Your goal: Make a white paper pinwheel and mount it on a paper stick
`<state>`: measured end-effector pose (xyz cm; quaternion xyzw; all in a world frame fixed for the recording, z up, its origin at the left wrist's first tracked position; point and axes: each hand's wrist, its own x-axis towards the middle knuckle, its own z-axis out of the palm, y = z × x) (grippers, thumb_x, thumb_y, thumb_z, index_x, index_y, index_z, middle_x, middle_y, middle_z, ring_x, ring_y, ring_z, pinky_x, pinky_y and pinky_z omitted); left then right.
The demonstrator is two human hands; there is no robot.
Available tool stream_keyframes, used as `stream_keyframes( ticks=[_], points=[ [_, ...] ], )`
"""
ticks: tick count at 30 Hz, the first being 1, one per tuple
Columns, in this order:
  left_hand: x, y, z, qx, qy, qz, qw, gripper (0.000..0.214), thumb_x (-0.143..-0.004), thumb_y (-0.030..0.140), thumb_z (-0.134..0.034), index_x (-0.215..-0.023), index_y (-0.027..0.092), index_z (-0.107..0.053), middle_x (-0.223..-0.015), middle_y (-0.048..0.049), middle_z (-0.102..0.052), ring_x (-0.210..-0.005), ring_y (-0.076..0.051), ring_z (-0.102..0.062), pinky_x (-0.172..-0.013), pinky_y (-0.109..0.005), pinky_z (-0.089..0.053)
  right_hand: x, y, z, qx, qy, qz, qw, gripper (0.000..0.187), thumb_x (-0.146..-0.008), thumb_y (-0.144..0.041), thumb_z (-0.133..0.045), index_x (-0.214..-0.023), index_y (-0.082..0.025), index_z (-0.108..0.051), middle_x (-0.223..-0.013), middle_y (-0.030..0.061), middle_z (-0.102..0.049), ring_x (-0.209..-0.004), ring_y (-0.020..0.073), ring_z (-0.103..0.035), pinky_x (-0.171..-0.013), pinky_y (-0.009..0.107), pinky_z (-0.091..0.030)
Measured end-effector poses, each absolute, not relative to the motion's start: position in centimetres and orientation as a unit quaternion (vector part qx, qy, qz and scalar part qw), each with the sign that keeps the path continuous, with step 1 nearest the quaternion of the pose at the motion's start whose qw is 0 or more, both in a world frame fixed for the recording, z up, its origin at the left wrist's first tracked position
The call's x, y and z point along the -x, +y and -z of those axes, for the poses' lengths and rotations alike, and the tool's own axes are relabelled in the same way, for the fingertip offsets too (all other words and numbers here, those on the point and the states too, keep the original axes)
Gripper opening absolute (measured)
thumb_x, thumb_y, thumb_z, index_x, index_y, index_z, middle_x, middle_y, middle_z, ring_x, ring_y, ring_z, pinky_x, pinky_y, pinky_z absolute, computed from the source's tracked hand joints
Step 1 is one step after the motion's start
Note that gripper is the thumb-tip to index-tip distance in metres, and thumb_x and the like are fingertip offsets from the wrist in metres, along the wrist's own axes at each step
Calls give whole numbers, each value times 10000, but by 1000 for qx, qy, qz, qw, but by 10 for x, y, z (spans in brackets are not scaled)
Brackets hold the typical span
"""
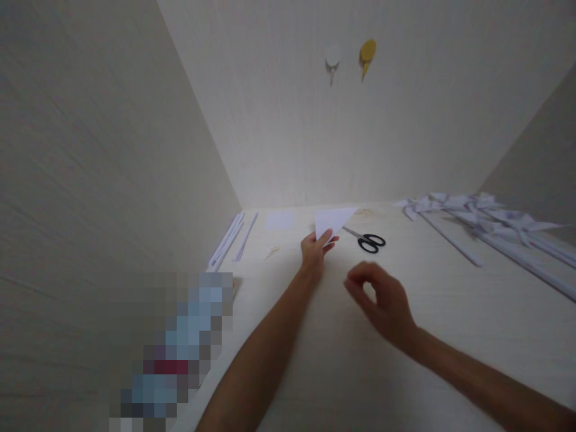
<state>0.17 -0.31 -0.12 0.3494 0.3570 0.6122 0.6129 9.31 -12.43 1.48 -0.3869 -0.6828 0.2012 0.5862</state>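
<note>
My left hand [315, 248] grips a white paper triangle [332, 222] by its lower corner, thumb on top. A pair of scissors [369, 242] with black handles lies just to the right, its blades pointing toward the paper. Nearer to me, my right hand [380, 297] hovers over the table with thumb and fingertips pinched into a ring. Whatever may be between those fingertips is too small to make out. A flat white paper square [279, 220] rests on the table left of my left hand.
Several rolled paper sticks [227, 240] lie at the left wall. Paper pinwheels on sticks [486, 219] are heaped at the right. Small toothpick-like pieces [272, 252] lie on the table [333, 372]. White [332, 59] and yellow hooks [368, 51] are on the back wall. A pixelated object [180, 342] stands at lower left.
</note>
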Motion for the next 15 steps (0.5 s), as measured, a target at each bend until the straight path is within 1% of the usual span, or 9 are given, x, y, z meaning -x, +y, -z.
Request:
stream_keyframes(
  ticks=[1, 3, 4, 6, 8, 10, 13, 15],
  points=[
    [-2, -3, 1, -361, 365, -608, 606, 207, -527, 255, -651, -673, 117, -602, -634, -15, -579, -538, -79, -535, -476, -180, -380, -98, -108, -11, 431, -626, -237, 605, 24, -734, -225, -512, -736, -201, -515, -591, -30, -512, -516, 100, -478, -479, 227, -398],
    [-3, -4, 1, -393, 381, -597, 587, 204, -531, 274, -643, -658, 119, -603, -599, -4, -560, -503, -64, -493, -435, -172, -342, -107, -77, -3, 486, -513, -325, 629, 126, -706, -259, -540, -801, -203, -480, -569, -51, -484, -480, 88, -455, -446, 212, -378],
    [-4, -5, 1, -413, 388, -589, 576, 195, -533, 280, -639, -634, 118, -600, -568, 5, -543, -480, -57, -467, -418, -170, -324, -110, -66, 1, 479, -483, -360, 638, 185, -690, -275, -554, -834, -210, -459, -556, -62, -480, -463, 84, -450, -429, 203, -366],
    [-5, -7, 0, -464, 392, -571, 553, 181, -541, 288, -629, -572, 117, -581, -504, 23, -501, -439, -50, -422, -399, -175, -305, -115, -52, 7, 436, -484, -409, 639, 228, -671, -278, -570, -854, -212, -452, -576, -59, -509, -473, 80, -463, -441, 197, -364],
    [-6, -9, 0, -517, 388, -543, 536, 192, -547, 297, -622, -525, 117, -558, -455, 34, -467, -409, -51, -399, -392, -184, -306, -119, -48, 10, 426, -500, -419, 628, 153, -654, -273, -587, -735, -184, -493, -556, -48, -513, -473, 72, -459, -453, 189, -358],
    [-8, -11, 0, -562, 385, -509, 526, 209, -552, 310, -615, -509, 117, -549, -433, 34, -460, -394, -57, -398, -384, -192, -311, -121, -48, 11, 432, -486, -417, 634, 149, -655, -277, -588, -622, -168, -493, -515, -46, -500, -453, 61, -440, -440, 180, -339],
    [-9, -12, 1, -607, 375, -470, 520, 215, -563, 322, -605, -530, 115, -557, -436, 27, -474, -389, -61, -407, -377, -192, -322, -125, -48, 14, 439, -420, -423, 672, 210, -618, -280, -626, -567, -176, -451, -442, -72, -451, -406, 56, -405, -400, 176, -301],
    [-9, -13, 3, -626, 364, -452, 521, 206, -572, 317, -599, -575, 113, -574, -455, 23, -491, -397, -62, -422, -383, -190, -341, -127, -45, 16, 450, -410, -428, 668, 234, -596, -305, -640, -548, -175, -452, -428, -71, -448, -398, 64, -410, -393, 188, -298]
  ],
)
